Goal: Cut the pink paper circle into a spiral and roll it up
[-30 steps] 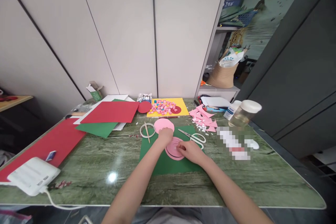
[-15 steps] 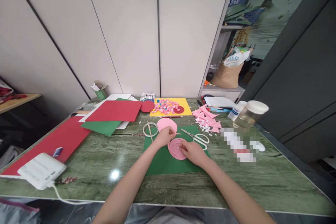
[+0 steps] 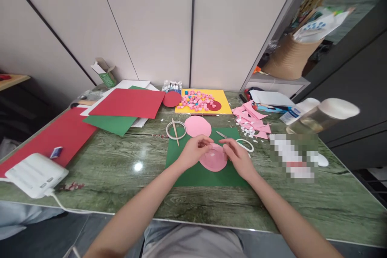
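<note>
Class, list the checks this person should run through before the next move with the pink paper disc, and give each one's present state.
1. Both hands on the disc: left hand and right hand touch the pink paper disc at its far edge. Ok.
2. Disc backed by a mat: it lies over the green sheet. Ok.
3. Scissors clear of the fingers: the scissors lie right behind the right hand. Not ok.
4. Grip firm: whether the fingers pinch or only rest on the disc is unclear. Cannot tell.
5. Stick within reach: the wooden stick lies across the tape ring, left of the hands. Ok.
</note>
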`<state>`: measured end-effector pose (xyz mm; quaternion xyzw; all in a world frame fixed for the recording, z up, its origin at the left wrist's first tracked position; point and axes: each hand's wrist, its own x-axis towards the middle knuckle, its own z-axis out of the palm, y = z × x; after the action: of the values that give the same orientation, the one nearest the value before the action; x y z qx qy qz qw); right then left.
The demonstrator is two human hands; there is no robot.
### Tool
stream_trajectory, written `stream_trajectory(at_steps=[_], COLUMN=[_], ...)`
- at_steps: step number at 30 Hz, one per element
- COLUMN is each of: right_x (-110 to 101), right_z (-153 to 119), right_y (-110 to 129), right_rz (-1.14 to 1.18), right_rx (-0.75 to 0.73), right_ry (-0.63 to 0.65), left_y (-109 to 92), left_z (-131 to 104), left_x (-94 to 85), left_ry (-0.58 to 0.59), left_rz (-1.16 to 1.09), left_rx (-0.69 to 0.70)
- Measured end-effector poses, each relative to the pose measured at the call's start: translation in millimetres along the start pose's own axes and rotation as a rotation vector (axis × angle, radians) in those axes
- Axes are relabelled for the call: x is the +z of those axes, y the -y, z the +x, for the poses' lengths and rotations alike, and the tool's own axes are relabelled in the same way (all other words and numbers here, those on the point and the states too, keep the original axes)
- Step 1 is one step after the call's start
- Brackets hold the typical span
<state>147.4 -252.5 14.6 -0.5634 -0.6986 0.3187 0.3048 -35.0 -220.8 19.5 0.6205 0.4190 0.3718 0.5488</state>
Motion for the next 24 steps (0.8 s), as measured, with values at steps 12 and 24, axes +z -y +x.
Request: stream_trajectory(at_steps=[12,24], right_x=[5.2,3.8], right_z=[-2.5,-2.1], right_y=[-2.4,-1.4], right_rz=[0.28,0.268], right_rx=[0.014,0.044], right_ry=[0.01,-0.056], left_y=[-6.0,-5.2], left_z=[-8.6,-6.4], left_x=[8.1,7.1], left_ry=[-0.017,-0.026], left_rz=[0.098,0.027], left_rx=[0.033,0.001])
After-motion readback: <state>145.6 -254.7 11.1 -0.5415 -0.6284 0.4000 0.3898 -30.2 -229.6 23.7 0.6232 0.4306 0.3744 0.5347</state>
